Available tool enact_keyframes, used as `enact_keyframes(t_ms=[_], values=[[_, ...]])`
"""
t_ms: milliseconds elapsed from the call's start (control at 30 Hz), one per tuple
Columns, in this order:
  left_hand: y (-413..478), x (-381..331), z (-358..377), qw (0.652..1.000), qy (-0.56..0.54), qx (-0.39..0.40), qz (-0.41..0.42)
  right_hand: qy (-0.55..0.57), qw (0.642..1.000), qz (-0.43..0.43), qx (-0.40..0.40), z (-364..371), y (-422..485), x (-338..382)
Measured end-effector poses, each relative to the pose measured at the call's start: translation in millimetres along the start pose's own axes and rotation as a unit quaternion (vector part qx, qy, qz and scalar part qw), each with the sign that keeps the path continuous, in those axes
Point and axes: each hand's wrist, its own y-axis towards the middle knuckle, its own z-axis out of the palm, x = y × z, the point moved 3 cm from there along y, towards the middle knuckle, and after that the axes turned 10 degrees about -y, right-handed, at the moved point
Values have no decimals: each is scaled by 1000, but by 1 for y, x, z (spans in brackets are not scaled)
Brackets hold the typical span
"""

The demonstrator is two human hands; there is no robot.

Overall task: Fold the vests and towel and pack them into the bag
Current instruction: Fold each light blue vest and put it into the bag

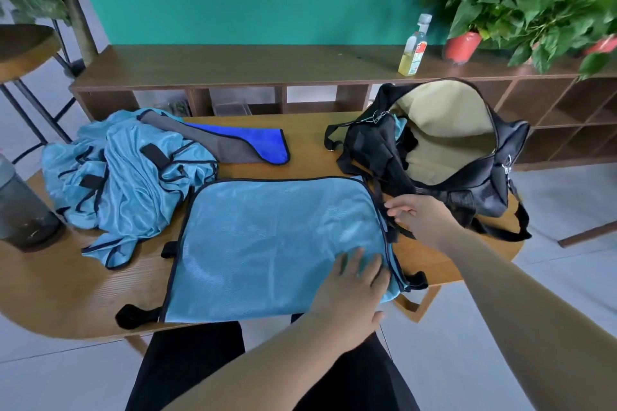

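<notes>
A light blue mesh vest (pixel 267 243) with dark trim lies spread flat on the wooden table (pixel 66 290) in front of me. My left hand (pixel 354 284) presses flat on its near right corner. My right hand (pixel 417 213) touches the vest's right edge by a black strap, fingers loosely bent. A crumpled heap of more blue vests (pixel 127 170) sits at the left. Behind it lies a blue and grey towel (pixel 247 143). The black bag (pixel 444 147) stands wide open at the right, showing its beige lining.
A dark water bottle (pixel 20 210) stands at the table's left edge. A low wooden shelf (pixel 233 67) behind carries an oil bottle (pixel 414 47) and potted plants (pixel 467 43). A stool (pixel 23 53) stands at the far left.
</notes>
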Motion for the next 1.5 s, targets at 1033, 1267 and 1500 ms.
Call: enact_keyframes(t_ms=[1033,1267,1500], values=[[5,-8,-5,959,-137,-249,10,-107,994,22,-22,29,107,61],[-22,-14,-73,856,-408,-294,-122,146,987,65,-15,6,98,83],[-75,0,-109,670,-594,-376,-237,262,963,52,24,11,94,143]])
